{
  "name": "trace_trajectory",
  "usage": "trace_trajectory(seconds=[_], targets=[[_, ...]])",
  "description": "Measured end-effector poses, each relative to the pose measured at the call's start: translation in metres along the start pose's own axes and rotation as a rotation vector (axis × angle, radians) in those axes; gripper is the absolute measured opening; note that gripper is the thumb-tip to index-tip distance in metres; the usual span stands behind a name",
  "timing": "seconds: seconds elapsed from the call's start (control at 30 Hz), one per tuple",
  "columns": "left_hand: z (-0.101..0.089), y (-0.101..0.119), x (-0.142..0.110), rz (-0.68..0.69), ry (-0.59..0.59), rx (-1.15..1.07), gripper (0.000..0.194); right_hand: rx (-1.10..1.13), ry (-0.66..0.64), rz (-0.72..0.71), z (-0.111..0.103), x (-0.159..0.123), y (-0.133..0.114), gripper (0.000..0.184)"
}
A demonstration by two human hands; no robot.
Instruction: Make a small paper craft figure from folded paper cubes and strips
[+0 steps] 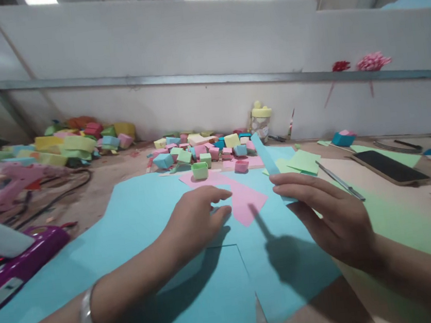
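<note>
My right hand pinches the lower end of a folded blue paper strip, which stands up and leans to the left. My left hand hovers over the blue paper sheet with thumb and fingers apart and nothing between them. Beneath and between the hands lies a piece of pink paper. A small green paper box and a small pink paper box sit just beyond it. Cut lines show in the blue sheet near the front.
Several small folded paper boxes pile up at the back, with a larger heap of coloured paper farther left. A pink glue gun and purple power strip lie left. Tweezers and a phone lie right.
</note>
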State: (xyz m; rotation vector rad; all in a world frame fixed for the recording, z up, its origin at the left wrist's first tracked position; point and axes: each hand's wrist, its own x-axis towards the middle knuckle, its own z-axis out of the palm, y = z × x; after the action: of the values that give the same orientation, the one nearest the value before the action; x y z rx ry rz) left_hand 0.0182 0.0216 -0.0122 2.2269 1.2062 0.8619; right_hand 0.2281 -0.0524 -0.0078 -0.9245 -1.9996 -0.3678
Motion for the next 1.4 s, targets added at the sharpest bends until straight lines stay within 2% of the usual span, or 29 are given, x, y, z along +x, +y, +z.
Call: trace_trajectory(seconds=[0.13, 0.2, 0.27, 0.33, 0.47, 0.53, 0.6, 0.7, 0.77, 0.87, 0.97, 1.07, 1.13, 1.23, 1.4], targets=[[0.002, -0.01, -0.002, 0.083, -0.077, 0.087, 0.011, 0.004, -0.004, 0.071, 0.006, -0.004, 0.008, 0.025], [0.003, -0.006, -0.004, 0.109, -0.057, 0.11, 0.008, 0.019, -0.013, 0.094, 0.008, -0.005, 0.007, 0.024], [0.002, 0.002, -0.005, 0.116, -0.012, 0.038, 0.012, 0.057, -0.022, 0.109, 0.008, -0.006, 0.004, 0.022], [0.001, 0.012, -0.007, 0.058, -0.084, -0.203, 0.018, 0.143, -0.064, 0.081, 0.007, -0.007, -0.001, 0.02], [0.002, 0.025, -0.014, -0.25, -0.479, -0.892, 0.021, 0.351, -0.247, -0.041, 0.008, -0.007, -0.013, 0.014], [0.005, 0.025, -0.018, -0.365, -0.531, -1.095, 0.019, 0.359, -0.256, -0.041, 0.01, -0.007, -0.017, 0.013], [0.008, 0.024, -0.02, -0.43, -0.508, -1.178, 0.018, 0.335, -0.194, -0.033, 0.014, -0.006, -0.019, 0.013], [0.01, 0.021, -0.02, -0.47, -0.456, -1.188, 0.022, 0.317, -0.107, -0.007, 0.017, -0.006, -0.017, 0.012], [0.011, 0.018, -0.018, -0.465, -0.457, -1.178, 0.024, 0.323, -0.103, 0.035, 0.018, -0.006, -0.016, 0.012], [0.013, 0.014, -0.018, -0.39, -0.49, -1.146, 0.026, 0.383, -0.178, 0.102, 0.018, -0.004, -0.017, 0.013], [0.017, 0.012, -0.02, -0.354, -0.482, -1.098, 0.026, 0.443, -0.243, 0.241, 0.017, -0.002, -0.022, 0.011], [0.02, 0.011, -0.022, -0.401, -0.428, -1.104, 0.023, 0.431, -0.273, 0.393, 0.018, -0.002, -0.027, 0.01], [0.022, 0.011, -0.022, -0.445, -0.38, -1.137, 0.02, 0.422, -0.287, 0.439, 0.019, -0.004, -0.028, 0.01], [0.024, 0.01, -0.022, -0.469, -0.336, -1.122, 0.019, 0.424, -0.285, 0.383, 0.019, -0.007, -0.026, 0.011], [0.024, 0.015, -0.021, -0.356, -0.411, -0.976, 0.018, 0.361, -0.332, 0.248, 0.018, -0.01, -0.021, 0.007]])
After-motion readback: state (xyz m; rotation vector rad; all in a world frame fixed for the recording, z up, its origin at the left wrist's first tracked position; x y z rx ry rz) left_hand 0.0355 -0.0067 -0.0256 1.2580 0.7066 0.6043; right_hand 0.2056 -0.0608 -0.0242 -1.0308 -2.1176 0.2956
